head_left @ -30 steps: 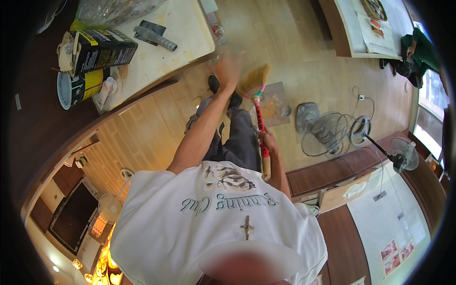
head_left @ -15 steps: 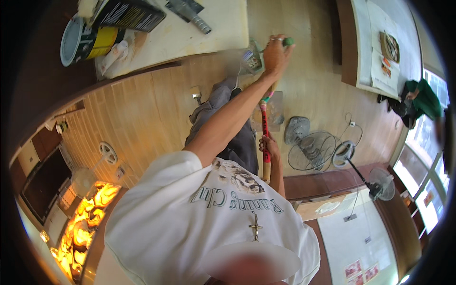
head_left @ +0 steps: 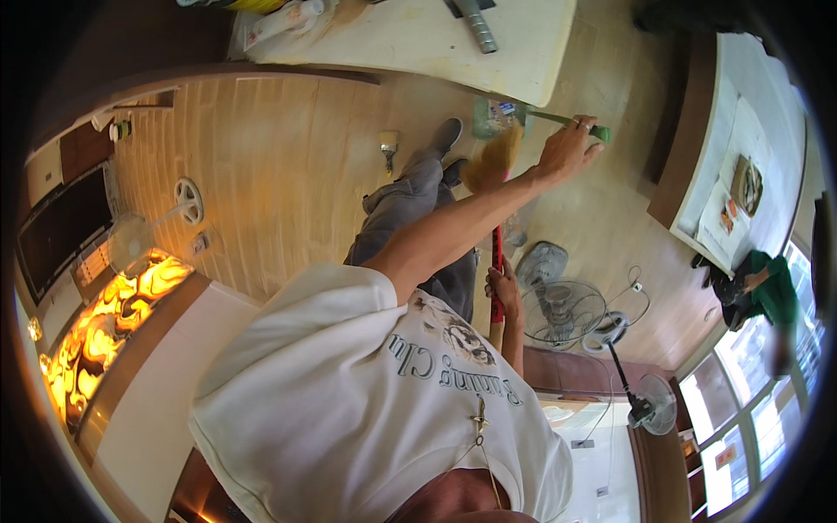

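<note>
My left hand [head_left: 568,153] is stretched out to the upper right, its fingers closed round the green handle [head_left: 602,133] of a dustpan. The pan [head_left: 499,118], see-through green with some litter in it, lies on the floor by the white-topped counter. Lower down, my right hand [head_left: 503,289] grips the red shaft of a broom [head_left: 497,248] close to my body. Tan broom bristles [head_left: 493,162] fan out just below the pan, partly behind my left forearm. Whether bristles and pan touch, I cannot tell.
A paintbrush [head_left: 389,150] lies on the wooden floor left of my feet. A caged fan [head_left: 565,307] lies at my right, with a second fan [head_left: 652,404] beyond it. The white counter [head_left: 401,48] bears a metal tool [head_left: 478,28]; a white table [head_left: 697,205] stands right.
The view has swung, so the counter sits farther right. The broom bristles have come out from behind my left forearm, close to the dustpan. Both hands keep their grips.
</note>
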### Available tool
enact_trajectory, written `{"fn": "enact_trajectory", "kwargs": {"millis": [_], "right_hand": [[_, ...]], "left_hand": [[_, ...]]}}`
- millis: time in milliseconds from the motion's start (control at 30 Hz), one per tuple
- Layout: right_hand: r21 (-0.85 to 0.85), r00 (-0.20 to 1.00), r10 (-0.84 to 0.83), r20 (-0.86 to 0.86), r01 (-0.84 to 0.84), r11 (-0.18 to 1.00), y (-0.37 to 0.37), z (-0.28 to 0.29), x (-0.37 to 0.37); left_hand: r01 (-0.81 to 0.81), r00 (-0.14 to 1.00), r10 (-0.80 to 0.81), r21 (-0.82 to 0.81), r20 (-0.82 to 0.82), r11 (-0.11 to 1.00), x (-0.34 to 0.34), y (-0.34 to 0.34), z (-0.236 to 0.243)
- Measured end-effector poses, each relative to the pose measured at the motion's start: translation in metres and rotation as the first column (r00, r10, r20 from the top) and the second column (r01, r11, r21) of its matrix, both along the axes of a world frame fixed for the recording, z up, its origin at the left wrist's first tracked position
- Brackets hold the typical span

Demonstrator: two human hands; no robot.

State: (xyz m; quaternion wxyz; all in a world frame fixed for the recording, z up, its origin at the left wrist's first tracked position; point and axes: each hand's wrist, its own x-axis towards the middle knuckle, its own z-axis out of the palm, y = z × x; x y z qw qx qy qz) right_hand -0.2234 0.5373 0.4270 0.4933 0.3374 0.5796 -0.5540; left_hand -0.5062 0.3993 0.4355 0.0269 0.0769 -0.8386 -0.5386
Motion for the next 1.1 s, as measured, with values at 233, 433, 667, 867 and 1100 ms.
{"fn": "enact_trajectory", "kwargs": {"millis": [233, 433, 667, 867, 1100], "right_hand": [[0.251, 0.553, 0.634, -0.541, -0.613, 0.749, -0.046, -0.036, -0.053], [0.322, 0.394, 0.707, -0.587, -0.687, 0.651, -0.189, -0.143, -0.155], [0.636, 0.135, 0.951, -0.280, -0.715, 0.289, -0.312, -0.255, -0.188], [0.589, -0.152, 0.987, -0.044, -0.802, -0.098, -0.218, -0.256, -0.107], [0.570, 0.269, 0.911, -0.312, -0.714, 0.406, -0.123, -0.097, 0.011]], "left_hand": [[0.115, 0.993, -0.116, 0.053, 0.015, 0.992, 0.094, -0.067, 0.033], [-0.052, 0.981, 0.041, 0.055, 0.189, 0.997, 0.215, -0.149, 0.030], [-0.319, 0.889, 0.326, -0.075, 0.321, 0.945, 0.330, -0.214, 0.015], [-0.494, 0.779, 0.464, -0.044, 0.422, 0.868, 0.438, -0.209, -0.019], [-0.490, 0.796, 0.460, -0.028, 0.394, 0.871, 0.536, -0.217, -0.032]]}}
